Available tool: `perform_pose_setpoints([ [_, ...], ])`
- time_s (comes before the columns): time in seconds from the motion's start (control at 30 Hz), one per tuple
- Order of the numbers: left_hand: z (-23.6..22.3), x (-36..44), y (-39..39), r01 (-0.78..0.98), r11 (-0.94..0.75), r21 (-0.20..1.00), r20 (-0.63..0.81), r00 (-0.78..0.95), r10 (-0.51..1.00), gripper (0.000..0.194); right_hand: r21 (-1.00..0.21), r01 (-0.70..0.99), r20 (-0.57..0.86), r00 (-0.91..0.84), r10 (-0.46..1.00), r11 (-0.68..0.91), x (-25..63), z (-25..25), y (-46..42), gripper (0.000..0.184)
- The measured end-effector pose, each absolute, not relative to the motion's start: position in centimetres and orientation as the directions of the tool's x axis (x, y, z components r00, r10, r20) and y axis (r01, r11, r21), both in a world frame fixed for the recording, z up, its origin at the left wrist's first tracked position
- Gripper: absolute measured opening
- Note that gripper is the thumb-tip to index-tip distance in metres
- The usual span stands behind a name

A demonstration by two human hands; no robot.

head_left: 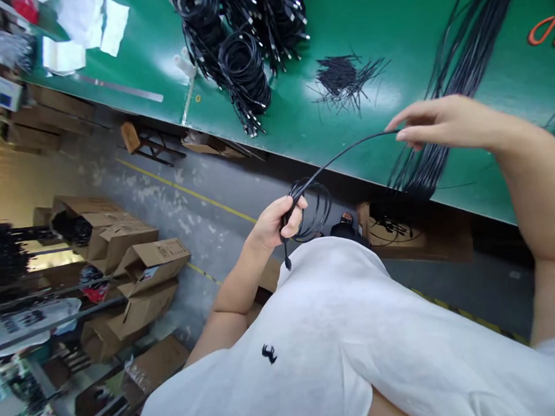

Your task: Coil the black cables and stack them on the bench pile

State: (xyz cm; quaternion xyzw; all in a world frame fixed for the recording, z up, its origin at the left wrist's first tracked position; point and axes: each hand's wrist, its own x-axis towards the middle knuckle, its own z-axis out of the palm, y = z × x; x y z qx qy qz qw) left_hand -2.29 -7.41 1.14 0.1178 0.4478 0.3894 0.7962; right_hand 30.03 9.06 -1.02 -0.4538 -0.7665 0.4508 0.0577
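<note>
In my left hand (281, 222) I grip a black cable (320, 171), its loops gathered in a loose coil in front of my shirt. One end with a small dark connector hangs below the fist. The cable's free length arcs up to my right hand (431, 122), where thumb and fingers pinch it above the table edge. Beneath and beside that hand lies a long bundle of straight black cables (470, 58), partly hanging over the edge. A small heap of short black ties (344, 78) lies on the table, left of the right hand.
The green table (377, 8) carries a pile of coiled cables (244, 63), orange-handled scissors (549, 29), white papers (83, 21) and a metal ruler (118, 86). Below stand a wooden stool (132, 139) and an open box (419, 242). Cardboard boxes (152, 263) stand on the left.
</note>
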Motion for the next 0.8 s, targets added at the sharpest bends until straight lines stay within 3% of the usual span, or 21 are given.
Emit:
perform_pose_setpoints([
  [0.1, 0.9, -2.6, -8.2, -0.469, 0.693, 0.547, -0.622, 0.326, 0.712, 0.033, -0.82, 0.475, -0.238, -0.789, 0.567, 0.318, 26.5, -0.4, 7.5, 0.042],
  [0.2, 0.9, -2.6, -8.7, -0.464, 0.699, 0.544, -0.562, 0.416, 0.715, 0.028, -0.825, 0.341, -0.098, -0.871, 0.481, 0.451, 23.7, -0.3, 6.5, 0.042],
  [0.33, 1.0, -2.5, -9.2, -0.477, 0.731, 0.488, -0.535, 0.498, 0.682, 0.028, -0.796, 0.325, -0.06, -0.882, 0.468, 0.511, 22.9, -1.0, 6.5, 0.041],
  [0.57, 0.7, -2.5, -10.1, -0.485, 0.747, 0.455, -0.556, 0.5, 0.664, 0.038, -0.81, 0.39, -0.114, -0.838, 0.534, 0.437, 24.0, -1.8, 6.7, 0.045],
  [0.63, 0.8, -3.1, -10.5, -0.532, 0.725, 0.438, -0.593, 0.435, 0.677, 0.046, -0.802, 0.425, -0.151, -0.824, 0.546, 0.42, 25.4, -3.2, 7.2, 0.046],
  [0.7, 1.3, -4.3, -10.8, -0.643, 0.599, 0.477, -0.573, 0.29, 0.767, 0.051, -0.728, 0.526, -0.192, -0.771, 0.607, 0.439, 28.1, -5.8, 7.9, 0.043],
  [0.8, 2.7, -6.6, -11.1, -0.766, 0.247, 0.594, -0.418, -0.032, 0.908, 0.043, -0.443, 0.748, -0.215, -0.623, 0.752, 0.493, 33.2, -10.4, 7.8, 0.029],
])
